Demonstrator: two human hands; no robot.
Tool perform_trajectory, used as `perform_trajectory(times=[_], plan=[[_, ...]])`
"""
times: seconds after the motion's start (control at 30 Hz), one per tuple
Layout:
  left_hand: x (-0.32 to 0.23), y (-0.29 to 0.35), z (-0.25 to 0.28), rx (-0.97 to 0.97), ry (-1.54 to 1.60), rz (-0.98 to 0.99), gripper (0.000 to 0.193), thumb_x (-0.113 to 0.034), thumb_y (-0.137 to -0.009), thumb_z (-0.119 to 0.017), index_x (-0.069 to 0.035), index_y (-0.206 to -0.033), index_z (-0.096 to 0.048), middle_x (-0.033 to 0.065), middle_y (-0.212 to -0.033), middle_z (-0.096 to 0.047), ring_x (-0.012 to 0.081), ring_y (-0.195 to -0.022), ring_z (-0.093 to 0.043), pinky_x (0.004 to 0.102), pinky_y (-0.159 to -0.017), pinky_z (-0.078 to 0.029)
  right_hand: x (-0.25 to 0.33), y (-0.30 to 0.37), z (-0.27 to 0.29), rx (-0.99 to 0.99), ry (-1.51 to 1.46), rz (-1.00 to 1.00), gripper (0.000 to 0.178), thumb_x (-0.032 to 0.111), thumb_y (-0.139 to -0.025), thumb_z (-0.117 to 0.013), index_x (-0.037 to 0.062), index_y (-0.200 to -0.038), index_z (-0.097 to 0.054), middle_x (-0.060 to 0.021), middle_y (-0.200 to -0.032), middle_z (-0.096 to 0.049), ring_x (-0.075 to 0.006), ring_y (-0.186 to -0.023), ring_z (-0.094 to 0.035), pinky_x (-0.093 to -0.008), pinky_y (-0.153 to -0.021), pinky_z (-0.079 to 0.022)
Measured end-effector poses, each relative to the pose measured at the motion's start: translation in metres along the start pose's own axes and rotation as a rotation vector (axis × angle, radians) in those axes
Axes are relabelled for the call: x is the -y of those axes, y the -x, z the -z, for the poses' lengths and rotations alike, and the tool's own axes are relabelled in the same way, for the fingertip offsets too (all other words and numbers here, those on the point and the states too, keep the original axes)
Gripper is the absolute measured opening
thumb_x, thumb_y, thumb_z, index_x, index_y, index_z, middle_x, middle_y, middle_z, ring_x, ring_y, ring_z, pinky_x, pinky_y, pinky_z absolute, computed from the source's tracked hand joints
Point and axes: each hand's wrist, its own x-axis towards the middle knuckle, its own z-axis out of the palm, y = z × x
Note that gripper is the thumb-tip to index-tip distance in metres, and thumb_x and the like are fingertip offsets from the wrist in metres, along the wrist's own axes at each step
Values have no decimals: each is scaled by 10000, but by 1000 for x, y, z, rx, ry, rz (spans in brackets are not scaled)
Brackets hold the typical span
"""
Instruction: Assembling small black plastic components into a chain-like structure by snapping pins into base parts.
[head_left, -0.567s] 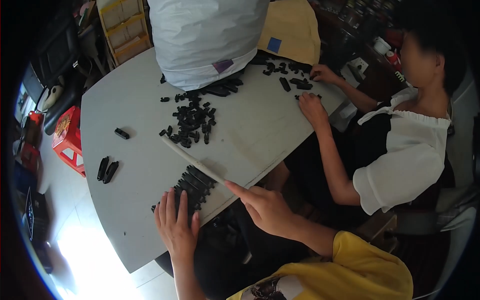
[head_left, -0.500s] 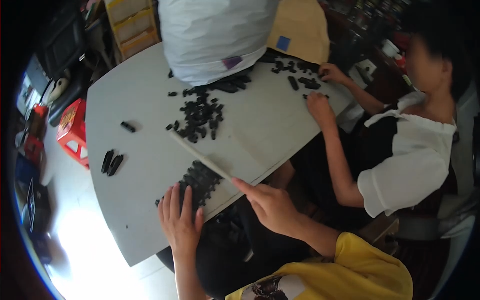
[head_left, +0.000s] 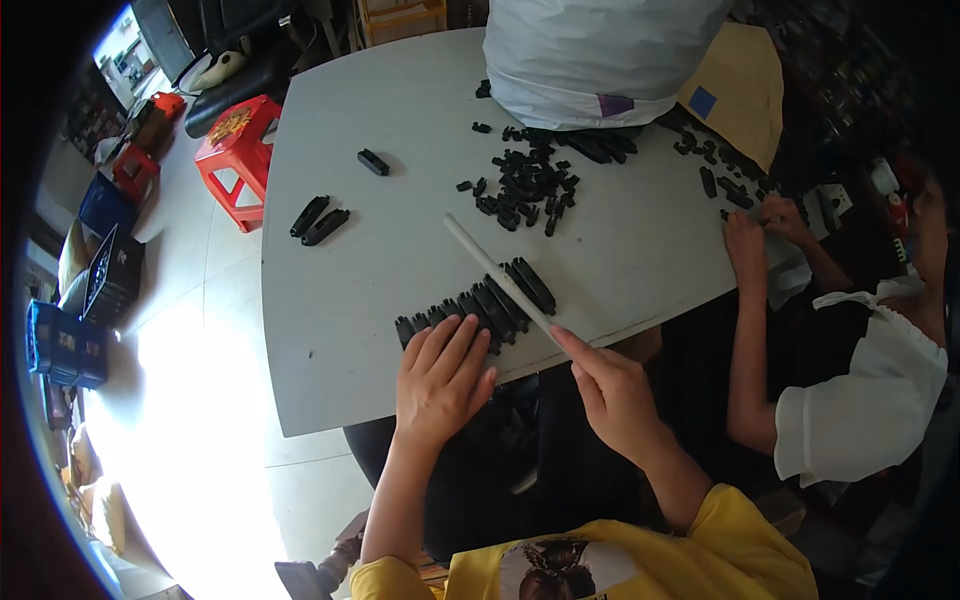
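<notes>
A row of narrow black plastic pieces (head_left: 482,309) lies side by side near the table's front edge. My left hand (head_left: 436,385) rests on the left and near part of this row, palm down and fingers stretched out, covering some pieces. In my right hand (head_left: 615,393) is a long whitish stick (head_left: 490,264), gripped at its near end with the index finger laid along it. The stick slants to the far left across the row, and a couple of pieces show on its right side. What my right palm covers is hidden.
Beyond the row lies a heap of small black parts (head_left: 527,185) before a big white sack (head_left: 605,65). Two black pieces (head_left: 320,220) and a single one (head_left: 373,162) lie at left. At right, a co-worker's hands (head_left: 748,240) handle black parts. A red stool (head_left: 240,160) stands left.
The whole view has shifted, so the table appears farther right and higher. The stick now crosses the row, with pieces on its right side. My left hand still rests on the row.
</notes>
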Motion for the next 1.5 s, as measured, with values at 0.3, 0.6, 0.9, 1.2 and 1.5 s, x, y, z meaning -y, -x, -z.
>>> perform_trajectory(times=[0.3, 0.6, 0.9, 1.2, 1.5], plan=[[1, 0, -5, -29, 46, -27, 349, -175, -731, -683, -46, -1056, -684, 99, -1155, -652, 271, -1072, -613, 402, -883, -488, 8, -3, -11, 33, 276, -51, 580, -48, -870, -538, 118, -1419, -453, -137, -744, -569, -303, -647, -606, -378, -608, -501], [3, 4, -4, -39, 44, -27, 352, -185, -729, -687, -39, -1049, -684, 100, -1155, -653, 264, -1063, -621, 403, -877, -493, 18, -10, 4, -64, 111, 40, 567, -64, -887, -512, 128, -1419, -462, -117, -717, -556, -219, -610, -582, -335, -598, -496], [4, 4, -6, -42, 60, -49, 336, -215, -766, -699, -29, -1045, -672, 104, -1153, -643, 264, -1080, -607, 394, -874, -495, 15, 2, -20, 139, 276, -85, 587, -52, -871, -531, 136, -1421, -455, -140, -738, -564, -299, -637, -595, -378, -596, -498], [13, 11, 20, 50, 49, 80, 345, -207, -772, -695, -94, -1098, -680, 72, -1244, -611, 269, -1215, -533, 484, -1012, -399, 7, 4, -6, 26, 118, 26, 514, -23, -914, -525, 102, -1409, -465, -114, -732, -555, -211, -590, -558, -323, -581, -476], [17, 13, 16, 161, 130, 97, 441, -173, -777, -680, -141, -1216, -644, 59, -1349, -561, 280, -1297, -480, 519, -1082, -332, 26, -3, -14, -152, 88, 115, 534, -41, -916, -502, 107, -1426, -445, -113, -753, -567, -174, -609, -569, -304, -588, -491]])
